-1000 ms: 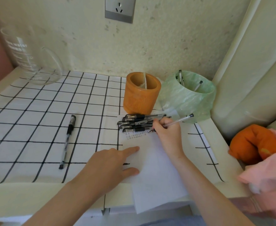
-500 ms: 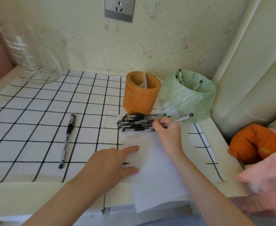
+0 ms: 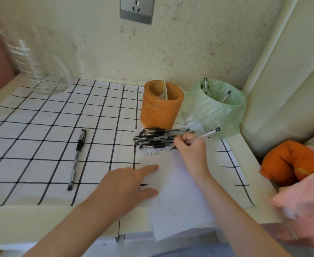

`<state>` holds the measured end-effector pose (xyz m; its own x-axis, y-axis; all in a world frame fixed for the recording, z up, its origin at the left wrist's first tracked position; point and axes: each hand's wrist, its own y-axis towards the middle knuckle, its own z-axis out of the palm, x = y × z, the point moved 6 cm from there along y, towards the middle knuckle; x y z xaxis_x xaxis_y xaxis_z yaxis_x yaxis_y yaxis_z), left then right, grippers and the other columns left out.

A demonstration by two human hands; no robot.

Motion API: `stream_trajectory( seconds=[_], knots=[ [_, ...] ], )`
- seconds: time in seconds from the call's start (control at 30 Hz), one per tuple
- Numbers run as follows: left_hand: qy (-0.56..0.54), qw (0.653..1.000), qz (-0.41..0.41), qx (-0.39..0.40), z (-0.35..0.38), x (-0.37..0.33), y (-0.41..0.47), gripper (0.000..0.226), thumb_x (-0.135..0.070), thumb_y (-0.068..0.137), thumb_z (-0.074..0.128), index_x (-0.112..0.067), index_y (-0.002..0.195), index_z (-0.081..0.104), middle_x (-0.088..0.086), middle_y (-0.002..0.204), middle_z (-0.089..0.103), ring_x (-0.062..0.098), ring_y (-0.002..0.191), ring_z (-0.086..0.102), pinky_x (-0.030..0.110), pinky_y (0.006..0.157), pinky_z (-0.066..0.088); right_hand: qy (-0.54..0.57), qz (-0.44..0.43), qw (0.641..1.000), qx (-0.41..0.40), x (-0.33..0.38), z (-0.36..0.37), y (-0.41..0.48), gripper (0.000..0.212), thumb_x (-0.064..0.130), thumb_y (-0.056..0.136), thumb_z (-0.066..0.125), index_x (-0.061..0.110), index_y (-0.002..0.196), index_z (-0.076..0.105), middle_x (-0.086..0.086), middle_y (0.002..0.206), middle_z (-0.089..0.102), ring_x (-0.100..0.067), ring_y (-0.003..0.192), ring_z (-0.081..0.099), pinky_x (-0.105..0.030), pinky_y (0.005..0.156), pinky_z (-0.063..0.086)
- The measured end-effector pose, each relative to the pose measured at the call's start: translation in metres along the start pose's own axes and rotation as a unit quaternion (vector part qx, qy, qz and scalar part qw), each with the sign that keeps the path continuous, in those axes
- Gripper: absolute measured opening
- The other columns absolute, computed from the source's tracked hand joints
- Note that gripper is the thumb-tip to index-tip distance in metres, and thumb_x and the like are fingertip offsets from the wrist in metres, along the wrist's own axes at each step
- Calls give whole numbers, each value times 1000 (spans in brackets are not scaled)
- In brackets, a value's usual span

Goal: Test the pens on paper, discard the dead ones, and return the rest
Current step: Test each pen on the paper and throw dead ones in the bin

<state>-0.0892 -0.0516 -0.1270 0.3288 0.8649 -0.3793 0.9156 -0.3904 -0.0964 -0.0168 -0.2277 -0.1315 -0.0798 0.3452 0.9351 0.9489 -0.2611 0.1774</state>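
1. A home corner, by the look of it: small table (image 3: 13,217) under a grid-check cloth (image 3: 41,127)
2. Wall socket (image 3: 136,9) on speckled plaster
3. Glass jug (image 3: 33,62), orange cushion (image 3: 291,162), pink fabric (image 3: 304,197) alongside

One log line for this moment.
right hand: writing with pen | left hand: steadying paper | stage: testing

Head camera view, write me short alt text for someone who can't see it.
A person's right hand writes with a pen on a white sheet of paper while the left hand holds it flat. A pile of pens, an orange holder and a green-lined bin sit behind.
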Motion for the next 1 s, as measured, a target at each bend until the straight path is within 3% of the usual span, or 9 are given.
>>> stream_trajectory(
  seconds=[0.23, 0.33, 0.47, 0.57, 0.63, 0.77, 1.0],
  knots=[
    [-1, 1000, 3, 0, 0, -1, 1, 59, -60, 86, 43, -54, 137, 17, -8, 81, 48, 11, 79, 50, 22, 67, 37, 3, -5, 1000, -9, 1, -1, 0, 39, 3, 83, 60, 13, 49, 44, -9, 52, 46, -13, 56, 40, -24, 53, 31],
    [-4, 1000, 3, 1, -1, -1, 0, 59, -60, 86, 43, -54, 138, 17, -8, 80, 47, 10, 76, 46, 22, 65, 36, -2, -6, 1000, 4, 1, 1, 0, 32, 4, 83, 60, 3, 53, 49, -21, 57, 50, -13, 57, 42, -25, 55, 33],
    [-7, 1000, 3, 2, -1, -1, 0, 59, -60, 86, 44, -54, 138, 17, -9, 80, 47, 11, 75, 46, 22, 65, 35, -5, -3, 1000, 8, 1, 1, -1, 29, 4, 82, 60, 5, 55, 49, -9, 54, 45, -12, 55, 39, -22, 51, 30],
    [-3, 1000, 4, 3, -1, -2, 0, 59, -60, 86, 44, -54, 138, 17, -8, 81, 47, 11, 78, 49, 22, 66, 36, -4, -3, 1000, 9, 2, 1, -1, 29, 4, 82, 60, 2, 55, 48, -11, 56, 45, -15, 57, 38, -25, 53, 30],
    [0, 1000, 5, 3, -2, -2, 0, 58, -60, 86, 44, -54, 137, 17, -8, 80, 46, 12, 79, 51, 22, 66, 35, -2, -2, 1000, 7, 2, 1, -1, 33, 4, 81, 60, 8, 52, 44, -9, 54, 44, -15, 56, 38, -25, 53, 30],
    [-8, 1000, 5, 2, -2, -2, -1, 58, -60, 86, 44, -54, 137, 17, -9, 77, 45, 10, 74, 45, 21, 64, 34, -3, -5, 1000, -5, 4, -2, -1, 42, 0, 81, 59, 17, 49, 37, 11, 43, 34, -5, 48, 30, -16, 46, 26],
    [-17, 1000, 7, -9, -5, -4, -2, 55, -55, 90, 38, -49, 140, 16, -10, 73, 45, 10, 71, 48, 22, 64, 39, -10, 0, 1000, 2, 5, -2, -1, 42, 0, 83, 58, 16, 50, 38, 12, 38, 34, -3, 43, 29, -13, 44, 25]
  ],
)
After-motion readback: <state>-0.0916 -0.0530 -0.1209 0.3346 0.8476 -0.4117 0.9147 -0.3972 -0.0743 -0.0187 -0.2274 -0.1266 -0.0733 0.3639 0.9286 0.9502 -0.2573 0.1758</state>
